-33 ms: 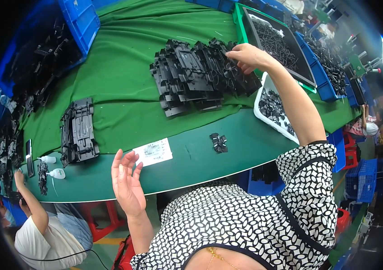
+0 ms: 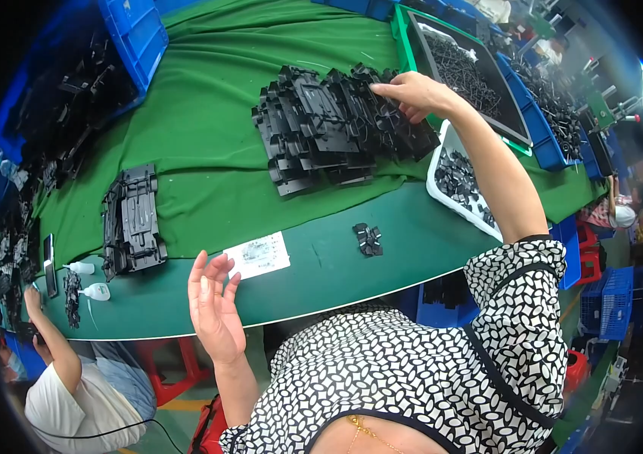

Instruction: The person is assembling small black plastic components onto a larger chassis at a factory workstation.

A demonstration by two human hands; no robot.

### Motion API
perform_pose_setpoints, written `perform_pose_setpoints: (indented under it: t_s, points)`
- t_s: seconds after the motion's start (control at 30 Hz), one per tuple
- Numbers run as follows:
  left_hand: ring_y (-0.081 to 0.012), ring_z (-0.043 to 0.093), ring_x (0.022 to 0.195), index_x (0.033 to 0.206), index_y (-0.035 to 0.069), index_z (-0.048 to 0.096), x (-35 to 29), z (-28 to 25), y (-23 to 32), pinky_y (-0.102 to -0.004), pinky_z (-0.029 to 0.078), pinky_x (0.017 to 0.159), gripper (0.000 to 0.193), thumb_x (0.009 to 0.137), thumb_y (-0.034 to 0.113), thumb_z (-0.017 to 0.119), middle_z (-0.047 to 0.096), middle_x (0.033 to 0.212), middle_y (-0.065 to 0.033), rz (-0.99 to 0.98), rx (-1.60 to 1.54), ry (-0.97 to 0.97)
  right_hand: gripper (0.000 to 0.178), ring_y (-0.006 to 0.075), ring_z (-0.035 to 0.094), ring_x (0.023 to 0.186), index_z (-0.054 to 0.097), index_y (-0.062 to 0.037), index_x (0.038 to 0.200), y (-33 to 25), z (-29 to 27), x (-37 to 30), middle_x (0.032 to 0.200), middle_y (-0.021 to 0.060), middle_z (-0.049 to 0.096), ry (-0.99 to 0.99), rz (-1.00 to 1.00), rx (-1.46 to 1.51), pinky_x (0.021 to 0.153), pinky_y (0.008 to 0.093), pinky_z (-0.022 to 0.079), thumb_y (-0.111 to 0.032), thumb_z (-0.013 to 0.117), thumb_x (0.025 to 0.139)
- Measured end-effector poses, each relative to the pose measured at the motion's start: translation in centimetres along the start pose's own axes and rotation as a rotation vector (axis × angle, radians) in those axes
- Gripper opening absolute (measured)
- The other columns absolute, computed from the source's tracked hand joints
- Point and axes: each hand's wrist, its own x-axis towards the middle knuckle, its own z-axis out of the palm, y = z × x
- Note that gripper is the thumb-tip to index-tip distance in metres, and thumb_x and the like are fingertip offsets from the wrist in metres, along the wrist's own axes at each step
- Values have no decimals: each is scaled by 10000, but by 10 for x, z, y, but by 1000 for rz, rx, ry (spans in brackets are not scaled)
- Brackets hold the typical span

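Observation:
My right hand (image 2: 416, 94) reaches far out over the green cloth (image 2: 208, 129) and rests its fingertips on the right end of a big heap of flat black plastic parts (image 2: 321, 129). Whether the fingers grip one of the parts I cannot tell. My left hand (image 2: 214, 306) is raised at the table's near edge, palm up, fingers apart, holding nothing. Just beyond it lies a small white printed slip (image 2: 259, 256). A small black part (image 2: 368, 238) lies alone on the bare green tabletop (image 2: 314, 272).
A second stack of black parts (image 2: 134, 219) sits at the left. A white tray of small black pieces (image 2: 442, 151) stands under my right forearm, with a green tray (image 2: 405, 45) and blue bins (image 2: 136, 34) behind. Another person (image 2: 72, 393) works at the lower left beside small white bottles (image 2: 94, 291).

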Motion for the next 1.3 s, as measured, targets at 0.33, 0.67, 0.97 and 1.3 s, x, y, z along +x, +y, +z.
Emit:
perform_pose_setpoints:
  t_s: [0.33,0.67,0.97,1.3]
  points:
    - [-247,497,1127,1344,-9,374,-2,-8,4,-393,396,976,469,969,266,432,519,1217,-158,42,6,75,323,365,669,753,627,62,905,9,-3,25,820,243,658,106,-192,-255,686,433,544,-235,558,799]
    - [-174,562,1029,1227,-24,509,12,-30,6,-325,419,948,288,955,63,472,584,1122,-100,419,342,272,457,425,617,860,569,-26,968,6,31,-2,902,225,651,414,-295,-734,719,523,481,-454,409,952]
    - [-140,533,843,1183,4,503,55,-92,7,-258,484,715,377,867,145,652,520,1028,-90,430,677,614,251,258,645,906,627,15,1057,-66,96,-90,1004,162,658,233,-945,46,781,324,509,-139,643,859]
    - [-153,578,688,1251,30,497,73,-86,16,-288,483,641,444,878,226,637,596,831,-85,346,910,582,205,301,607,932,645,-27,987,-77,108,-96,1038,124,644,524,-1033,-172,802,378,475,-138,665,816]
